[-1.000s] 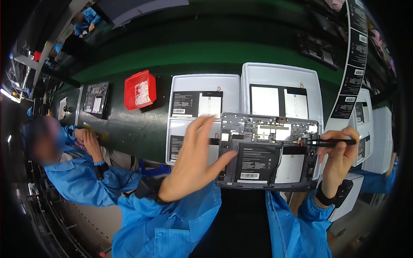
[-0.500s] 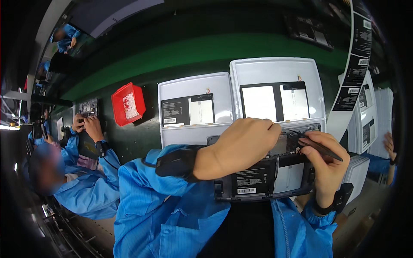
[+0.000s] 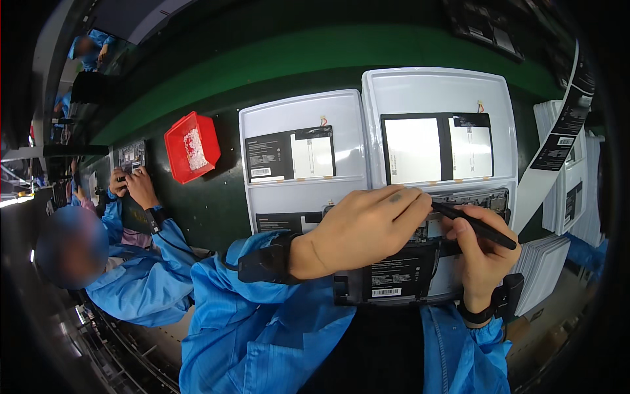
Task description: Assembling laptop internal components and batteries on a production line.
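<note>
An opened tablet-like device (image 3: 478, 200) rests in front of me, its circuit board along the far side. A black battery pack with a white label section (image 3: 398, 272) fills its near side. My left hand (image 3: 374, 223) bends over the board with its fingers together; the fingertips and whatever they pinch are hidden. Between the thumb and fingers of my right hand (image 3: 482, 253) is a slim black tool that looks like tweezers (image 3: 482, 228). Its thin tip points left, close to my left fingertips above the board.
Two white trays (image 3: 440, 80) (image 3: 298, 108) hold flat batteries (image 3: 413, 151) with short wires. A red bin (image 3: 203, 125) of small white pieces stands left of them. A label strip (image 3: 558, 148) hangs at right near stacked white trays (image 3: 541, 269). A co-worker (image 3: 138, 282) handles a board at left.
The black tool now lies lower across my right hand, with its tip swung toward my left fingers. My left hand remains over the board. The whole view has shifted slightly.
</note>
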The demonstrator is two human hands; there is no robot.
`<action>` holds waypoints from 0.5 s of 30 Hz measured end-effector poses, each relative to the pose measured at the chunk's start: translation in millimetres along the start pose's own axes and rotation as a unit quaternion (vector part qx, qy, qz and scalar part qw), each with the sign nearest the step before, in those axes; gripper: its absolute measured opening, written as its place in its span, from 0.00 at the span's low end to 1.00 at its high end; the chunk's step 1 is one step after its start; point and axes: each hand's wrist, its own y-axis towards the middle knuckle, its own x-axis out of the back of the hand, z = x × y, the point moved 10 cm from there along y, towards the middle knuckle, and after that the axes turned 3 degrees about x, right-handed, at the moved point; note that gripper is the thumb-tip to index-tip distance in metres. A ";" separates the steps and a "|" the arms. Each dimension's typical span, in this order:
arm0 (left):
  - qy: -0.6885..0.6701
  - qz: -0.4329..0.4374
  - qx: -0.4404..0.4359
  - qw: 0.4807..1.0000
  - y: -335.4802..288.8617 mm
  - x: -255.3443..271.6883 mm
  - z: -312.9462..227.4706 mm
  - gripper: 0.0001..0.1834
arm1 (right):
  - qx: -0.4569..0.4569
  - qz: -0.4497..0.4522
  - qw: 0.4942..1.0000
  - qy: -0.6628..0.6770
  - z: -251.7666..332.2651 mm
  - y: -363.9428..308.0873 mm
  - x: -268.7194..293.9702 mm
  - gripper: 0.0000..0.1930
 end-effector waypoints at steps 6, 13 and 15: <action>0.004 -0.020 -0.022 1.000 -3.2 0.5 -2.7 0.16 | -0.014 -0.015 1.000 0.002 -3.2 -1.6 1.1 0.11; -0.031 -0.027 -0.015 0.999 -4.6 0.1 1.8 0.16 | -0.010 -0.002 1.000 -0.005 0.9 1.2 -3.4 0.10; -0.030 -0.025 -0.014 0.999 -4.8 0.7 1.8 0.16 | -0.013 0.018 0.999 -0.024 1.0 0.8 -5.8 0.10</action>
